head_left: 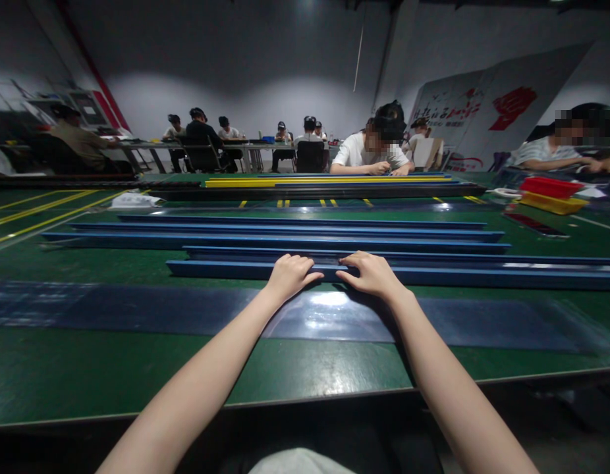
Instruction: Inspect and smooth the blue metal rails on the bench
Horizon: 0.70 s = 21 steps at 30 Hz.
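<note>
Both my arms reach forward over a green table. My left hand and my right hand rest side by side on the nearest long blue rail, fingers curled over its top edge and gripping it. This rail lies crosswise, running off to the right. Behind it lie several more long blue rails, parallel to it. A dark glossy strip runs across the table just in front of my hands.
Yellow and blue rails lie further back. Red and yellow trays stand at the right. A person in white works across the table, another sits at far right, and several people sit at tables behind.
</note>
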### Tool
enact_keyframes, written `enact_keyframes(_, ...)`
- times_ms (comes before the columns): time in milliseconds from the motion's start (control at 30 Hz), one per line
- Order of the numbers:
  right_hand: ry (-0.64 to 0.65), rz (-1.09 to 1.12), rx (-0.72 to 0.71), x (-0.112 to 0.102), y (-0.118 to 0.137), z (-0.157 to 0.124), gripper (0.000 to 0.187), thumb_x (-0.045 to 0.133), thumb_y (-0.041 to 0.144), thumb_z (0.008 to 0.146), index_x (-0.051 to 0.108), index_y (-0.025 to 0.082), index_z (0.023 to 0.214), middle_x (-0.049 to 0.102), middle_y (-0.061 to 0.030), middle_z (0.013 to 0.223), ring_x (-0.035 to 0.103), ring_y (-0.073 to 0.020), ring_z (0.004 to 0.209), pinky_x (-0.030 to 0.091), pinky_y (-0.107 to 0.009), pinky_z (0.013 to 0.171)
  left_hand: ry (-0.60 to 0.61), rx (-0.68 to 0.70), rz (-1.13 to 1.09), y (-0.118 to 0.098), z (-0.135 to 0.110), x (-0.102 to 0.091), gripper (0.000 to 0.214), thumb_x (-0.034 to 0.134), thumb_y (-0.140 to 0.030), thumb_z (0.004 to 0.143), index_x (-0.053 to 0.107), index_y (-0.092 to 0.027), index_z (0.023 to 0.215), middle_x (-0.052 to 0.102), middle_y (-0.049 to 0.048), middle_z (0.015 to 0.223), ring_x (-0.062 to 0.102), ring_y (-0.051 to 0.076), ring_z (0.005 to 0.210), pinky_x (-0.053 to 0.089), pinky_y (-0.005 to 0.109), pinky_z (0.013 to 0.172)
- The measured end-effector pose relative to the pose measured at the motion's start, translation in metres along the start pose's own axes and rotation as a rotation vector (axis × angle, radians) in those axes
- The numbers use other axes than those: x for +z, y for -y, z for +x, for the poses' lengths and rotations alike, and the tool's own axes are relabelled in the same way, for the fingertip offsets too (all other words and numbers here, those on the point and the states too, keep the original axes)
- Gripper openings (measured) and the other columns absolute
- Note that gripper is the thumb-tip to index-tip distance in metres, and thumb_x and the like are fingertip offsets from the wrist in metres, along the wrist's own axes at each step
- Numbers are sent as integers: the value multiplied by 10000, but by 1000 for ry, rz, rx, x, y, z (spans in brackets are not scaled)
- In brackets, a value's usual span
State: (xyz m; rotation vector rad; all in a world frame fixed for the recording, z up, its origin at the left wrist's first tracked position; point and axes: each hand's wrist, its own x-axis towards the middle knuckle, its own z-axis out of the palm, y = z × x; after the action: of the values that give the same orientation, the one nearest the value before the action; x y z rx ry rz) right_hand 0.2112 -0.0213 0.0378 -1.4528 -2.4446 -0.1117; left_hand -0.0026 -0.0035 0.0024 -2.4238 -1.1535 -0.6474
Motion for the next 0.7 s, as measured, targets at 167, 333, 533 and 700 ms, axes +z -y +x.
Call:
enact_keyframes(167,4,-14,-4,0,0,0,369,457,442,828,658,192,1010,664,-74,1019,576,-189,963,408,-260,780,15,-11,-7,-1,0,-1,365,468,-501,837,603,-166,782,649,39,745,568,159,709,322,268,608)
enact_keyframes(333,-10,-17,-20,0,1,0,370,435,437,839,658,189,998,664,-75,1015,580,-185,952,407,-259,774,20,-6,-8,-1,0,-1,364,472,-499,836,602,-161,808,650,42,785,572,161,738,332,265,623)
enact_keyframes(533,-5,-19,-20,-1,3,0,358,445,429,836,657,189,995,661,-80,1021,572,-186,958,408,-262,774,14,-5,-10,-1,0,0,363,477,-500,833,607,-161,836,659,40,816,585,166,760,345,272,626)
enact_keyframes(700,-7,-13,-37,-2,5,0,359,433,417,843,657,182,997,661,-78,1020,563,-187,968,409,-266,774,19,-12,-21,-1,0,2,369,465,-501,838,611,-162,850,663,48,818,590,170,763,348,275,632)
